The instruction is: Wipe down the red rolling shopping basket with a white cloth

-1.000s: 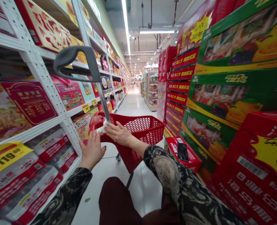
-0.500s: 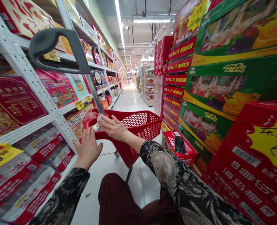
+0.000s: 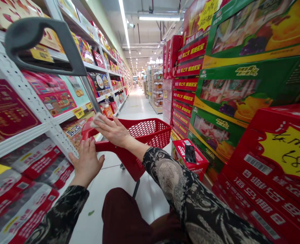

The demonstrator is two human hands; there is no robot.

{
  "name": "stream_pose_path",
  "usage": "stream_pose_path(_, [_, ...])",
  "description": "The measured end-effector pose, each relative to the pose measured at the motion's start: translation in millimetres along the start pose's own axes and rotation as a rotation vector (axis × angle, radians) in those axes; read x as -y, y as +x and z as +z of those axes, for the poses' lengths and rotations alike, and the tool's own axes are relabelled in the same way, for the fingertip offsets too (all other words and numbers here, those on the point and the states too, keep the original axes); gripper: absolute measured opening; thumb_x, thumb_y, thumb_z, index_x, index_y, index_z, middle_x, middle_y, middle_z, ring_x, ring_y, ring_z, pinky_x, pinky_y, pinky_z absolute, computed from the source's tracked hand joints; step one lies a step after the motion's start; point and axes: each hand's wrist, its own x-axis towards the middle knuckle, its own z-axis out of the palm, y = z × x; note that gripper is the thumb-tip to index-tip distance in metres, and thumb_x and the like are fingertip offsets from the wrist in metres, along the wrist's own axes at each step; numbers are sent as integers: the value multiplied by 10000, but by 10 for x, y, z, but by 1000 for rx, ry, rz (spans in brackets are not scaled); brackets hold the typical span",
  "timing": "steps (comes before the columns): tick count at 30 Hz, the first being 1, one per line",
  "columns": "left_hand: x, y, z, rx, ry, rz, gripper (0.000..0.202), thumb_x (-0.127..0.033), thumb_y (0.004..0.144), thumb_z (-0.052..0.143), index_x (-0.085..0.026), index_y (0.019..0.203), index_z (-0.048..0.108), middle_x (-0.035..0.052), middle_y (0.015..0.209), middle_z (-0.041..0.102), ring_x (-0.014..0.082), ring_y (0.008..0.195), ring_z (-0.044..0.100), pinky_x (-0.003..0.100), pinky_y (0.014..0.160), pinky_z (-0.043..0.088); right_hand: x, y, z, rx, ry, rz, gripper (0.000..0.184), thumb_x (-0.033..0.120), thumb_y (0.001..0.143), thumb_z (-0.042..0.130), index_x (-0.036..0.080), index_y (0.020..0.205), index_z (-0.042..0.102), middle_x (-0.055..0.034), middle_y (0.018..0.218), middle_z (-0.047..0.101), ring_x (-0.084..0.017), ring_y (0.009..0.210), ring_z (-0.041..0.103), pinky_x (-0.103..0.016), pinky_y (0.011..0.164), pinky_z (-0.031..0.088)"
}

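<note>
A red plastic shopping basket cart [image 3: 153,140] with a perforated basket stands in front of me. Its grey loop handle [image 3: 77,62] rises at the left on a metal pole. With my right hand [image 3: 116,133], fingers stretched, I press a white cloth or tissue [image 3: 97,120] against the near rim, by the foot of the pole. My left hand [image 3: 86,164] lies with its fingertips on the basket's near left corner. Its thumb sticks out to the side and its fingers are fairly straight, not wrapped round the rim.
Shelves [image 3: 25,135] of packaged food line the left side. Stacked green boxes [image 3: 231,84] and red cartons [image 3: 261,189] wall the right. A dark phone [image 3: 190,154] lies on a red box [image 3: 199,165] beside the cart. The tiled aisle [image 3: 132,101] runs ahead.
My right hand has slid left with the white cloth along the rim, near the pole's foot. My left hand stays at the corner. The whole view has shifted slightly.
</note>
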Motion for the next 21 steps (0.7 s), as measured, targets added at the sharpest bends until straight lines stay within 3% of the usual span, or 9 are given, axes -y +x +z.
stream_pose_path(3, [4, -3, -3, -8, 3, 7, 574, -307, 862, 376, -81, 1362, 206, 182, 1443, 264, 268, 1342, 176, 615, 1031, 77, 104, -310, 200, 26, 11, -15, 390, 161, 919, 311, 234, 1292, 398, -2, 1445, 304, -181, 1363, 144, -485, 1116, 119])
stream_pose_path(6, [-1, -2, 9, -18, 12, 8, 580, -311, 867, 358, -78, 1371, 189, 187, 1442, 260, 271, 1345, 168, 622, 1025, 83, 119, -430, 290, 18, 33, -36, 358, 176, 923, 315, 232, 1249, 451, 2, 1425, 343, -173, 1354, 189, -474, 1118, 132])
stream_pose_path(13, [-12, 21, 74, -28, 11, -24, 653, -325, 822, 415, -58, 1379, 205, 202, 1440, 260, 300, 1352, 157, 607, 1048, 42, -161, 115, -27, -123, 67, -11, 392, 143, 923, 305, 227, 1292, 410, 6, 1414, 360, -180, 1356, 177, -481, 1120, 114])
stream_pose_path(16, [-3, 21, 102, -28, 34, -21, 651, -307, 809, 431, -56, 1374, 227, 204, 1444, 252, 297, 1352, 171, 614, 1047, 55, -180, 188, -62, -141, 105, -2, 376, 154, 923, 326, 222, 1278, 432, -4, 1402, 382, -188, 1351, 197, -476, 1118, 126])
stream_pose_path(21, [23, 12, 121, -31, 49, -19, 660, -280, 778, 468, -100, 1376, 252, 177, 1458, 236, 298, 1355, 174, 621, 1040, 108, 74, -314, 180, -129, 118, -55, 352, 174, 913, 384, 212, 1249, 479, -22, 1354, 453, -205, 1330, 261, -456, 1111, 161])
